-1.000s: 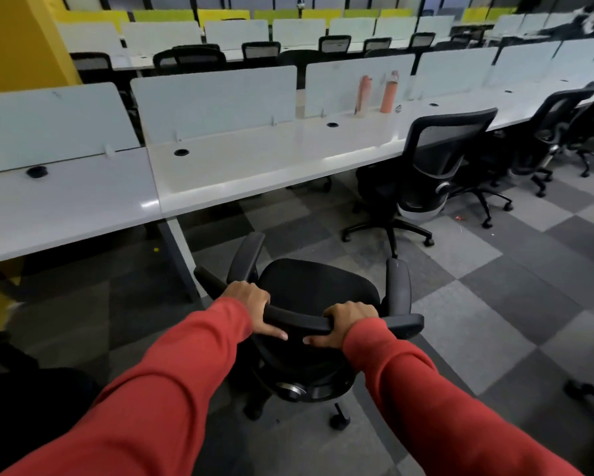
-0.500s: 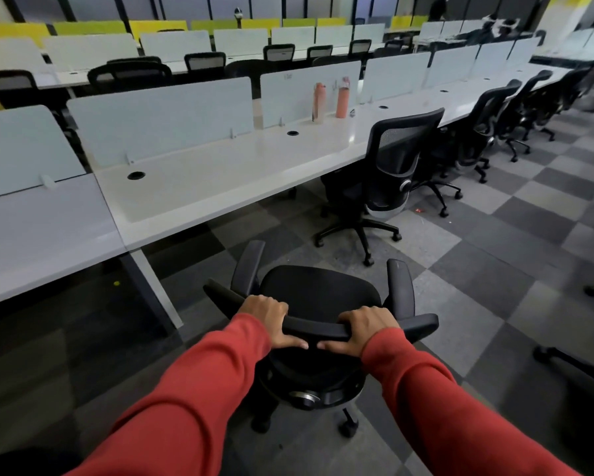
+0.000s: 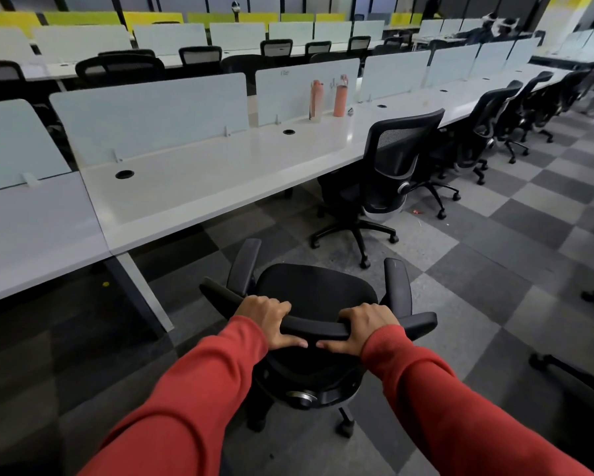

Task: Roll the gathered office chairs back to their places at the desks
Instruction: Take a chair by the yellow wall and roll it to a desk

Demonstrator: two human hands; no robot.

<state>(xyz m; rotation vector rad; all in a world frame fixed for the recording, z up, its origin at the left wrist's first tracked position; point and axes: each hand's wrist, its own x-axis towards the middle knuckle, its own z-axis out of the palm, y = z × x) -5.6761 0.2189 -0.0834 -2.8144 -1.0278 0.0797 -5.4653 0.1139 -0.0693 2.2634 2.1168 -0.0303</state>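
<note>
A black office chair (image 3: 314,292) stands right in front of me on the checkered carpet, seat facing the long white desk (image 3: 220,180). My left hand (image 3: 266,317) and my right hand (image 3: 369,324) both grip the top edge of its backrest, thumbs underneath. Both sleeves are red. The chair's two armrests point toward the desk, about a step short of its front edge. Another black mesh-backed chair (image 3: 388,173) is tucked at the desk to the right, and several more chairs (image 3: 494,125) line the same desk further right.
Two pink bottles (image 3: 326,99) stand on the desk by the white divider panels (image 3: 148,118). A slanted desk leg (image 3: 141,290) meets the floor left of my chair. Chair bases (image 3: 563,369) poke in at the right edge. More desk rows and chairs fill the back.
The view has swung to the right along the desk row, with the chair still held in both hands. The yellow pillar at the left has left the view and more chairs show at the right.
</note>
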